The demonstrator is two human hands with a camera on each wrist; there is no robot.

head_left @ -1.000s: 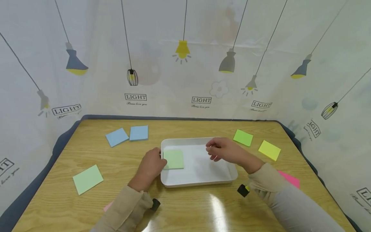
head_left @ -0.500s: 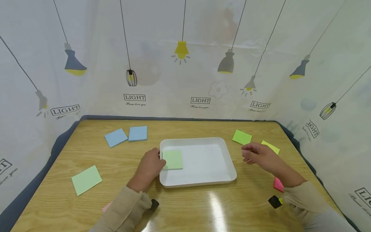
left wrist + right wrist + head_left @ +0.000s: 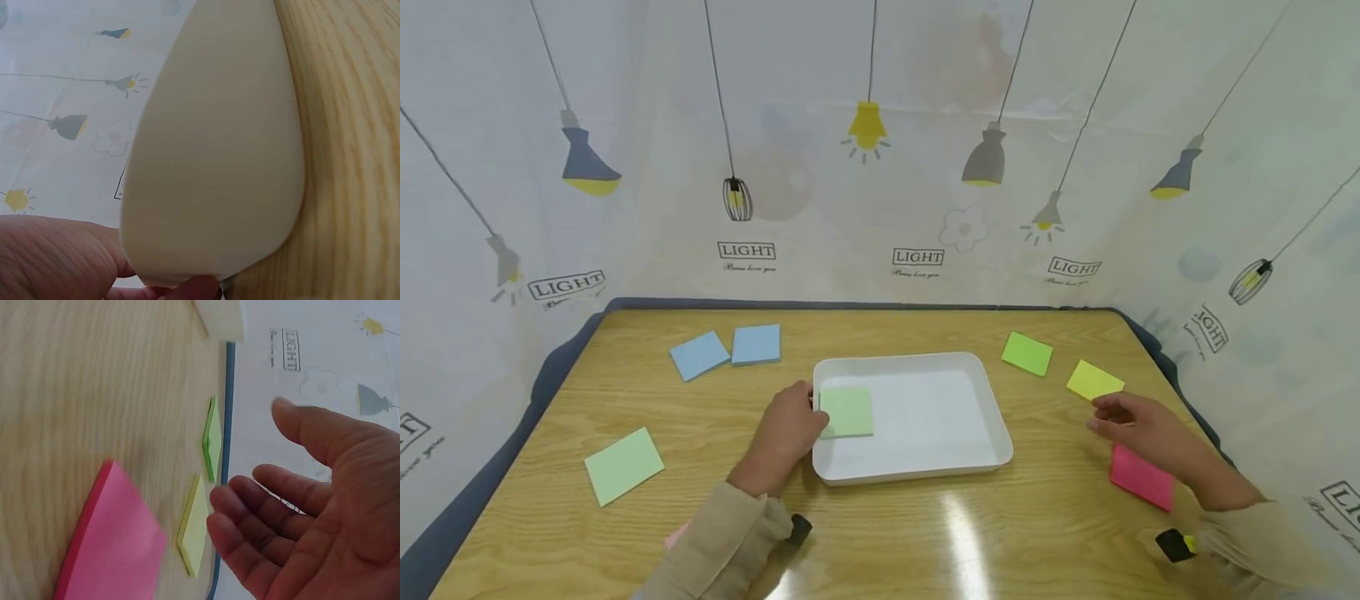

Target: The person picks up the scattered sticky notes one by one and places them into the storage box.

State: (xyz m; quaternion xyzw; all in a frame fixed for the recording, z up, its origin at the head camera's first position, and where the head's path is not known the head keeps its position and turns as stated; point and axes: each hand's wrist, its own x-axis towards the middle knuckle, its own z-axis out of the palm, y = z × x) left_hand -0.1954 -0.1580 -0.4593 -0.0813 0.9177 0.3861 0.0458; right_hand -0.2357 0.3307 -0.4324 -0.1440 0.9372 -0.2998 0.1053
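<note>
My left hand (image 3: 790, 423) grips the left wall of a white tray (image 3: 928, 408), thumb over the rim and fingers outside. Inside the tray, at its left end, lies a pale green sticky note pad (image 3: 847, 412). Over the table's right side hovers my right hand (image 3: 1146, 433), fingers loosely bent and holding nothing, as the right wrist view confirms. Close to it are a yellow sticky note pad (image 3: 1093, 380) and a pink sticky note pad (image 3: 1138, 477), the latter partly covered by the hand. A bright green sticky note pad (image 3: 1027, 354) lies farther back.
Two blue sticky note pads (image 3: 757, 345) lie at the back left. Another pale green pad (image 3: 624, 466) is at the left. A light pink pad (image 3: 676, 535) is mostly hidden by my left sleeve. Printed cloth (image 3: 850, 208) hangs behind the wooden table (image 3: 880, 533).
My right hand has moved from above the tray to the right, near the yellow and pink pads. The left hand and the tray have stayed in place.
</note>
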